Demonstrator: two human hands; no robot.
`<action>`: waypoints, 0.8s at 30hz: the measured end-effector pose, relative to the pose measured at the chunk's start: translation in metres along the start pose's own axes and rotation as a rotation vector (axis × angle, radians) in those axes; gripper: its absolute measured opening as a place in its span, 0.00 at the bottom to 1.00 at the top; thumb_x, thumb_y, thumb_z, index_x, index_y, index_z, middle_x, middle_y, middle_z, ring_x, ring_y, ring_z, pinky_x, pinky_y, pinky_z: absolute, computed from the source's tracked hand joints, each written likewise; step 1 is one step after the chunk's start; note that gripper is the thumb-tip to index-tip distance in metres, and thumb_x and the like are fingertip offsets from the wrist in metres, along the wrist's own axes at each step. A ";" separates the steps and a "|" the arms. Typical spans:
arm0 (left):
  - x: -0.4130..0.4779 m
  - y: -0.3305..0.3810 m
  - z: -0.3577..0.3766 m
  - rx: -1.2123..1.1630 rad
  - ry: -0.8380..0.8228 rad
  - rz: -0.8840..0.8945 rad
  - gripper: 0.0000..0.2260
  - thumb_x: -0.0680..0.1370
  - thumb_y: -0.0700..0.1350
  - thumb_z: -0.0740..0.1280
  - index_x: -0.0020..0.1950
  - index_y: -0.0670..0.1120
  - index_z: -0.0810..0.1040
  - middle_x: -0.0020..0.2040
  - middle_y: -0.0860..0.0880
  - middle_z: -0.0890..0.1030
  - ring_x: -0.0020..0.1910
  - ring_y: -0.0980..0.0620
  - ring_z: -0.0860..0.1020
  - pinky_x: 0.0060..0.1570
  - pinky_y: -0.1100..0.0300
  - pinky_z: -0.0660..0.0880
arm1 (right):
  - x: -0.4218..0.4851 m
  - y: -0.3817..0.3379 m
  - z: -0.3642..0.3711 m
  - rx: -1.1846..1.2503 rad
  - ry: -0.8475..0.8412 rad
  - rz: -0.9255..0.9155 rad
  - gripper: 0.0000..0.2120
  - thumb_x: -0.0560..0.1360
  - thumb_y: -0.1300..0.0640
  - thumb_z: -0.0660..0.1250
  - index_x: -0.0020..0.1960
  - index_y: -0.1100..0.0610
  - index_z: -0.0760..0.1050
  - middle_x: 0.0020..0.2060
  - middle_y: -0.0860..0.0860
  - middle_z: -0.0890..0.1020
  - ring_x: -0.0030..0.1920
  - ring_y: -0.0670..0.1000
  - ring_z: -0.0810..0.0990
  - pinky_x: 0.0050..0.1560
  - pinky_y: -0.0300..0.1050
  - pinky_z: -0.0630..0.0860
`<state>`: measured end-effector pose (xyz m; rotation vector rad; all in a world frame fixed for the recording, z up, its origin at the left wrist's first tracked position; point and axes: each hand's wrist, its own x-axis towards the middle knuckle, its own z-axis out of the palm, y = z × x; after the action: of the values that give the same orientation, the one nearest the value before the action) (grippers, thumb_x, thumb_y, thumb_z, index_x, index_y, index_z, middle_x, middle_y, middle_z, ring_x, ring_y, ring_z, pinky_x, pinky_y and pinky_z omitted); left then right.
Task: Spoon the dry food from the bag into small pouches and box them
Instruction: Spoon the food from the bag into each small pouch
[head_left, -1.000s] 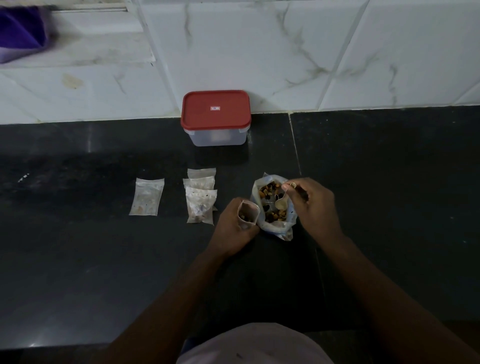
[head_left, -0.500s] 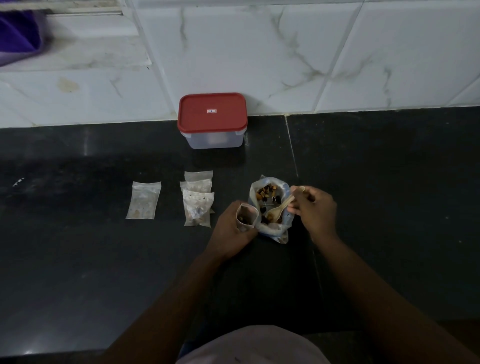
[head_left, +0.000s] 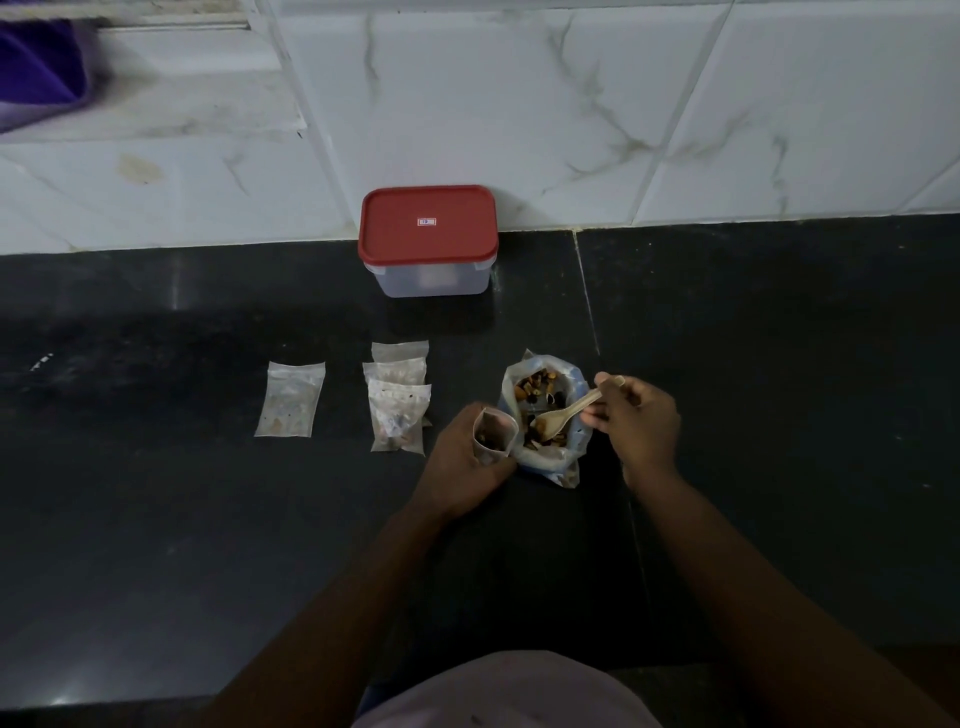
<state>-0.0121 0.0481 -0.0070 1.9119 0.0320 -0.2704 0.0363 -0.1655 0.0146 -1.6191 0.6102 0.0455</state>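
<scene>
An open plastic bag (head_left: 575, 439) of mixed dry food stands on the black counter. My right hand (head_left: 636, 423) pinches the handle of a pale wooden spoon (head_left: 563, 414), whose bowl lies low inside the bag with food on it. My left hand (head_left: 460, 457) grips a small open pouch (head_left: 493, 434) upright just left of the bag; some food shows inside it. A stack of three filled pouches (head_left: 397, 402) lies further left, and a single pouch (head_left: 290, 398) beyond that. A clear box with a red lid (head_left: 427, 223), closed, stands at the back against the wall.
The black counter (head_left: 753, 364) ends at a white marble-tiled wall (head_left: 571, 104). A purple cloth (head_left: 36, 62) hangs on a ledge at the top left. The counter's front edge runs close to my body.
The spoon went from standing steeply in the bag to lying flatter with food in its bowl, and my right hand shifted right and back. The left hand kept the pouch in place.
</scene>
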 end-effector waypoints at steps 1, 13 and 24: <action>0.000 -0.001 0.000 -0.001 0.001 -0.002 0.17 0.72 0.38 0.74 0.57 0.51 0.77 0.53 0.54 0.81 0.53 0.59 0.80 0.52 0.60 0.79 | 0.000 -0.001 -0.001 0.036 0.009 0.026 0.04 0.81 0.57 0.69 0.49 0.55 0.82 0.41 0.54 0.86 0.41 0.50 0.88 0.42 0.43 0.85; -0.002 0.002 -0.002 -0.005 0.028 0.013 0.17 0.73 0.38 0.75 0.57 0.53 0.76 0.54 0.55 0.79 0.53 0.61 0.79 0.50 0.68 0.77 | -0.002 -0.015 -0.003 0.273 0.018 0.091 0.08 0.80 0.57 0.71 0.53 0.62 0.82 0.44 0.58 0.86 0.44 0.51 0.87 0.43 0.42 0.84; 0.001 0.007 -0.001 -0.064 0.038 0.039 0.16 0.73 0.38 0.75 0.59 0.50 0.77 0.54 0.54 0.81 0.54 0.59 0.81 0.50 0.66 0.78 | -0.047 -0.042 0.017 0.180 -0.190 -0.111 0.06 0.79 0.58 0.71 0.53 0.59 0.84 0.42 0.56 0.87 0.43 0.52 0.87 0.43 0.44 0.85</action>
<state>-0.0103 0.0464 -0.0004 1.8516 0.0283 -0.2037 0.0188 -0.1324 0.0674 -1.4521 0.3669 0.0604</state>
